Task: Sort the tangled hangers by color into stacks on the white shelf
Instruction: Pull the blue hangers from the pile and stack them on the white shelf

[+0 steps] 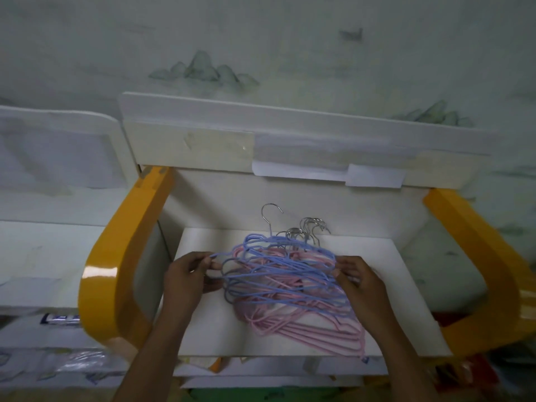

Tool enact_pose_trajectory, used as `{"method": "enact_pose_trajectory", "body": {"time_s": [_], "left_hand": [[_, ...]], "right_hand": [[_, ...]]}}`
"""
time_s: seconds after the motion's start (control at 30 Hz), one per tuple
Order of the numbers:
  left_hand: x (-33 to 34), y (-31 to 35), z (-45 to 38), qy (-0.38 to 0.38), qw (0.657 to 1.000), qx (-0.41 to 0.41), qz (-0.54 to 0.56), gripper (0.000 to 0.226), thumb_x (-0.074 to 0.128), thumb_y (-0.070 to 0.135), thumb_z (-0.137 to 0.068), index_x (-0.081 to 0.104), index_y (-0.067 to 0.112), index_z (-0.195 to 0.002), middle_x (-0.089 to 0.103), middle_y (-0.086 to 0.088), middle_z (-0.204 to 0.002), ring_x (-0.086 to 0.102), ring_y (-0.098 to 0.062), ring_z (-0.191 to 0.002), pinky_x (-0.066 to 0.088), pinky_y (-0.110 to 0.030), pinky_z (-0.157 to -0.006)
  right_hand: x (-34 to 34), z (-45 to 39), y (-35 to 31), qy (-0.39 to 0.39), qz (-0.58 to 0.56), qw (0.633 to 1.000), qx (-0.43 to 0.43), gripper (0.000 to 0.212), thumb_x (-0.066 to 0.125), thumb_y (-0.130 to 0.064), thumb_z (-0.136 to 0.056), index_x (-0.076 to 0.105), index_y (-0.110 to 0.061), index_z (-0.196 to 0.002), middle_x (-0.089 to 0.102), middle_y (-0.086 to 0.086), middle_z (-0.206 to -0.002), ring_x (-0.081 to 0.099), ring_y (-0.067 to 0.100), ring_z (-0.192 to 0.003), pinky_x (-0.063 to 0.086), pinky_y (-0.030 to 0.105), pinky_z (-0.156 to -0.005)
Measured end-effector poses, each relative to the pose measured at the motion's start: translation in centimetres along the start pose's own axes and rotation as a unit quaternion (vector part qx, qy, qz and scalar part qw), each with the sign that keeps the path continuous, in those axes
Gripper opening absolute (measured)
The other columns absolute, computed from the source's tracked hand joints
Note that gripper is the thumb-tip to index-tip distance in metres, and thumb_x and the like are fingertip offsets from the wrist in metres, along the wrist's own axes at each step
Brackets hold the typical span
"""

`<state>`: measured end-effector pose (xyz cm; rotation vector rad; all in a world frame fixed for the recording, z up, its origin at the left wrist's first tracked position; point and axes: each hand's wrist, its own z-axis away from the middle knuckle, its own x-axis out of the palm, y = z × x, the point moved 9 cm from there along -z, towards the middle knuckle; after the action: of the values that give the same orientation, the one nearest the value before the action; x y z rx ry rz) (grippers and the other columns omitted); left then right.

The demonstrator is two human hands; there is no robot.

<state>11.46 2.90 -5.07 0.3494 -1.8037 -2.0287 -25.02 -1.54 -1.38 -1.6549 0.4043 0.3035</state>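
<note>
Two hands are seen at a mixed-up pile of hangers on the white shelf (208,323). Blue hangers (278,274) are tangled on top, and pink hangers (313,329) are spread under them and toward the near right corner of the shelf. How many hangers there are cannot be counted, because the wires cross over each other. Silver hooks (307,230) are bunched at the back of the pile, and one hook is stuck up higher than the rest. The left hand (185,274) is closed on the left tip of a blue hanger, which is pinched between thumb and fingers. The right hand (356,274) is curled around the right ends of the hangers, but which color is held there cannot be told, since the fingertips are hidden by the wires. Both arms are cut off at the bottom edge. Yellow side rails (116,265) are seen on both sides of the shelf. Sheets of white paper (374,175) are stuck on the board behind. Things below the shelf are dark and blurry.
</note>
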Motion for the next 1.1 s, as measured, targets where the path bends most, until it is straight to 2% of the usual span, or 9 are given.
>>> {"method": "enact_pose_trajectory", "body": {"time_s": [0.13,0.37,0.53,0.63,0.77,0.9,0.97,1.03,1.1], "left_hand": [[-0.2,0.9,0.2,0.022,0.999,0.025,-0.002,0.018,0.048,0.002,-0.099,0.065,-0.001,-0.100,0.067,-0.022,-0.084,0.066,-0.029,-0.056,0.060,-0.034,-0.056],[0.1,1.5,0.5,0.018,0.999,0.036,0.003,0.019,0.047,0.003,-0.100,0.064,-0.002,-0.105,0.067,-0.022,-0.088,0.067,-0.023,-0.053,0.060,-0.029,-0.055],[0.2,1.5,-0.1,0.005,0.999,0.032,0.006,0.019,0.047,0.003,-0.100,0.064,-0.003,-0.107,0.066,-0.022,-0.090,0.067,-0.024,-0.053,0.060,-0.030,-0.056],[0.2,1.5,-0.5,0.003,0.999,0.031,0.010,0.019,0.047,0.002,-0.099,0.064,-0.003,-0.106,0.066,-0.022,-0.089,0.067,-0.023,-0.051,0.060,-0.029,-0.055],[-0.2,1.3,-1.1,-0.001,0.999,0.034,0.003,0.019,0.047,0.002,-0.099,0.064,-0.004,-0.107,0.066,-0.024,-0.091,0.066,-0.023,-0.052,0.059,-0.029,-0.054],[-0.5,1.8,-1.4,0.000,0.999,0.040,0.002,0.020,0.048,0.002,-0.099,0.064,-0.003,-0.108,0.066,-0.022,-0.089,0.065,-0.023,-0.052,0.060,-0.031,-0.056],[-0.4,2.0,-1.4,0.002,0.999,0.043,0.002,0.020,0.048,0.002,-0.099,0.064,-0.003,-0.108,0.066,-0.022,-0.090,0.065,-0.023,-0.052,0.061,-0.032,-0.057],[-0.3,2.2,-1.2,0.002,0.999,0.045,0.000,0.019,0.048,0.002,-0.099,0.064,-0.003,-0.108,0.066,-0.023,-0.090,0.065,-0.024,-0.052,0.061,-0.033,-0.058],[-0.3,2.4,-0.8,0.002,0.999,0.046,0.003,0.019,0.048,0.002,-0.099,0.064,-0.003,-0.107,0.066,-0.023,-0.090,0.065,-0.024,-0.052,0.061,-0.033,-0.057]], "right_hand": [[-1.2,-0.5,0.4,0.014,0.030,0.999,-0.002,0.020,0.067,-0.006,-0.089,0.065,-0.018,-0.104,0.070,-0.008,-0.100,0.063,-0.008,-0.088,0.044,0.001,-0.072],[-0.9,-0.7,3.2,-0.006,0.169,0.986,0.002,0.019,0.072,-0.002,-0.080,0.071,-0.015,-0.095,0.066,0.000,-0.093,0.066,0.013,-0.085,0.043,0.002,-0.069],[-0.2,-0.4,3.5,0.003,0.237,0.971,-0.029,0.032,0.075,0.002,-0.073,0.066,-0.026,-0.088,0.061,-0.005,-0.091,0.063,0.012,-0.082,0.050,0.026,-0.074],[-0.2,-0.7,3.7,0.018,0.249,0.968,-0.017,0.037,0.073,0.007,-0.072,0.063,-0.027,-0.085,0.061,-0.008,-0.085,0.061,0.009,-0.076,0.050,0.026,-0.073],[-0.9,-0.8,3.9,0.046,0.224,0.973,-0.023,0.038,0.061,0.015,-0.070,0.067,-0.020,-0.084,0.065,-0.005,-0.078,0.063,0.013,-0.072,0.055,0.037,-0.072],[-1.4,-1.0,2.9,0.056,0.232,0.969,-0.069,0.037,0.061,0.016,-0.072,0.073,-0.016,-0.086,0.066,0.003,-0.078,0.065,0.021,-0.073,0.055,0.042,-0.072],[-1.8,-1.1,2.4,0.060,0.227,0.969,-0.077,0.037,0.062,0.015,-0.074,0.071,-0.019,-0.084,0.066,0.001,-0.074,0.064,0.017,-0.070,0.054,0.034,-0.071],[-2.1,-1.0,2.3,0.049,0.181,0.981,-0.051,0.034,0.057,0.014,-0.079,0.067,-0.018,-0.084,0.068,0.003,-0.067,0.065,0.012,-0.065,0.050,0.018,-0.065],[-1.9,-0.9,3.1,0.023,0.039,0.999,0.012,0.033,0.047,0.016,-0.086,0.065,-0.011,-0.089,0.067,0.019,-0.071,0.068,0.025,-0.067,0.057,0.025,-0.061]]}}
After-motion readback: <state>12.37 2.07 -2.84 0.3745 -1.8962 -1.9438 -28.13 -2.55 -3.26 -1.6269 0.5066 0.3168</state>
